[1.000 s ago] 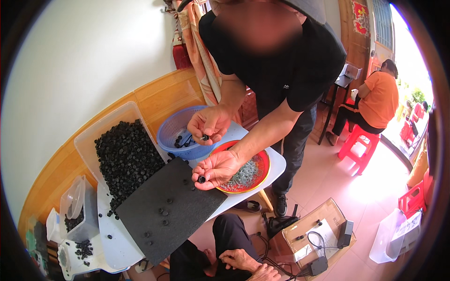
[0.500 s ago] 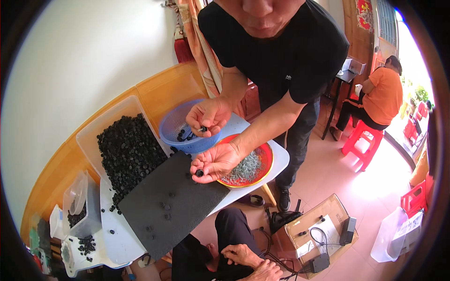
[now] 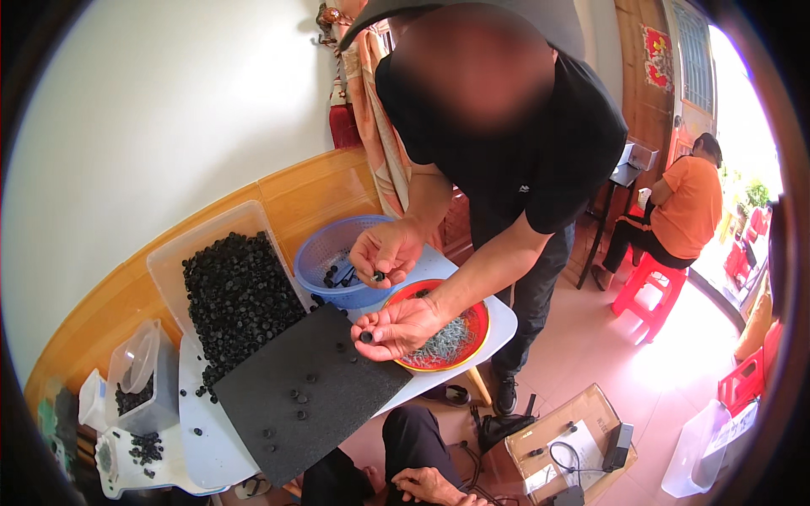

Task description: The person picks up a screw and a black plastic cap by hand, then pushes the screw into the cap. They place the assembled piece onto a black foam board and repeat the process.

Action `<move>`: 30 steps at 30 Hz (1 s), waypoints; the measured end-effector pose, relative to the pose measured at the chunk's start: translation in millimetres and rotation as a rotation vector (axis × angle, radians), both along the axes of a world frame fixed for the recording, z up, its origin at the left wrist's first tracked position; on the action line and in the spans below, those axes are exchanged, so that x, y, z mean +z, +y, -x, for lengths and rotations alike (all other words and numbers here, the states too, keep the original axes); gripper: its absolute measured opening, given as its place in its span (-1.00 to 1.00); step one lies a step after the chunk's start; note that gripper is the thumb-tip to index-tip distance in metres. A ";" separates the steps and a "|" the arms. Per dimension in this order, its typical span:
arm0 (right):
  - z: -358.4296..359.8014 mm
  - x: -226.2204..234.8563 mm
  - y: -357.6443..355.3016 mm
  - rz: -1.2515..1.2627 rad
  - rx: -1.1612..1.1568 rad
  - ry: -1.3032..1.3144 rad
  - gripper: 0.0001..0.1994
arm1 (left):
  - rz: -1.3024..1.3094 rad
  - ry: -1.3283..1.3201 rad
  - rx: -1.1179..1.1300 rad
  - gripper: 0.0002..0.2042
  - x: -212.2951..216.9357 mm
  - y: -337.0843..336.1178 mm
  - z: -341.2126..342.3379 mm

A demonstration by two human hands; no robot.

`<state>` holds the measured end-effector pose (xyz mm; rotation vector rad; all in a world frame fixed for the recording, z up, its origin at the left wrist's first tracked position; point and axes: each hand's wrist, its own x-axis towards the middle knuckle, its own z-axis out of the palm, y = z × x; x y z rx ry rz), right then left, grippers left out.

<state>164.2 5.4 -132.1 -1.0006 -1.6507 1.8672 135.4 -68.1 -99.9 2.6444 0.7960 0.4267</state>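
At the lower edge, my right hand (image 3: 427, 486) rests over my lap, its fingers loosely bent with nothing in them. Only a sliver of my left hand (image 3: 474, 501) shows, lying against the right wrist; its fingers are cut off by the edge. Neither hand touches the work. Across the table, a person in a black shirt holds a small black round part with a metal-looking bit (image 3: 379, 276) in one hand and a hollow black cap (image 3: 366, 336) in the other. A dark mat (image 3: 295, 363) below holds several loose black caps.
A clear bin (image 3: 160, 268) heaped with black caps, a blue basket (image 3: 308, 274), and a red tray (image 3: 481, 337) of small metal pieces crowd the table. A smaller clear tub (image 3: 156, 413) stands left. Right: a cardboard box (image 3: 506, 460) with cables, and a person on a red stool (image 3: 645, 291).
The view has tilted up, so the table, bins and my hands sit lower, and my left hand has mostly left the picture. The person opposite still holds both black parts.
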 end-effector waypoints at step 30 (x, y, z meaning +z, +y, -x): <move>-1.6 5.7 5.3 -0.013 0.041 0.010 -0.81 | -0.021 0.049 -0.018 -0.76 -3.9 4.3 -0.1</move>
